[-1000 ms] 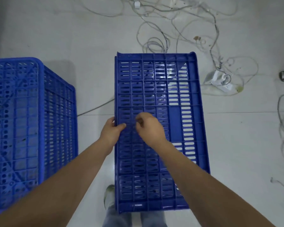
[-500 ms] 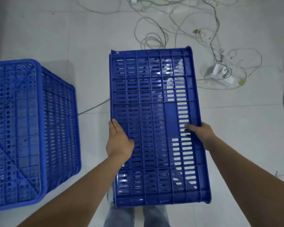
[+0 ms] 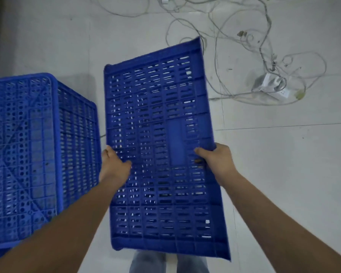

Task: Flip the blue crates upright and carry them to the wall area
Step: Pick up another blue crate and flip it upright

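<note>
Right now a person holds a big blue crate [image 3: 159, 154] out in front, one hand on each long side. It is tipped a little, so its far right corner points up and away, and one wide slotted side faces the camera. The left hand [image 3: 113, 166] is on the left edge, with the thumb lying across the slotted face and the fingers tucked behind the edge where they cannot be seen. The right hand [image 3: 218, 160] grips the right edge, with its fingers curled onto the face near a plain flat patch in the plastic. Both bare arms reach in from the bottom of the view. Under the crate you can see the person's legs in light trousers [image 3: 165, 263]. A second blue crate [image 3: 37, 154] sits on the floor [image 3: 283, 174] just to the left, very near the held one, with a flat holed side facing up. It is hard to tell if the two crates touch. The floor is pale and shiny. Farther off, at the top right, thin white cables [image 3: 244, 46] lie in a messy tangle, and a small white box [image 3: 270, 85] rests among them.
</note>
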### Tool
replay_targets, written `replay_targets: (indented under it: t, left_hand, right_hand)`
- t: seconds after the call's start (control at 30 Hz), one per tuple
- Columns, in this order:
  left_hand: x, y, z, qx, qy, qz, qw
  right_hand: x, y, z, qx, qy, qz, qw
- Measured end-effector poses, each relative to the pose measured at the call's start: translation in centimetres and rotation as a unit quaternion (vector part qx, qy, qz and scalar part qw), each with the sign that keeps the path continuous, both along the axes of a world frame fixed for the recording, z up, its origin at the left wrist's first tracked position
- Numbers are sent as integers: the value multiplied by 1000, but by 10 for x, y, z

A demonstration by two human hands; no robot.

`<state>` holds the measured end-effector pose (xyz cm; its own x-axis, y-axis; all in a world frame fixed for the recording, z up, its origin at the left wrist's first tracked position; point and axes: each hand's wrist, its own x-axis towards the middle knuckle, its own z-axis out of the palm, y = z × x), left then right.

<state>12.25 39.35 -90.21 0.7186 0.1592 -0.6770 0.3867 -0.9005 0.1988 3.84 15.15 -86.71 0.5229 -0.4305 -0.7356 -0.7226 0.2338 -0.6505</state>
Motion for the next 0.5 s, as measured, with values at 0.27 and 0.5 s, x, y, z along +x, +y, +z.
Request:
replay_targets:
  t: [0.27, 0.5]
  left_hand:
    - [14, 6, 10, -190, -7, 138, 972]
    - [29, -52, 35, -351, 43, 202, 913]
  right_hand:
    - [19, 49, 27, -218, 20, 164, 962]
    - [10, 44, 23, -320, 31, 269, 908]
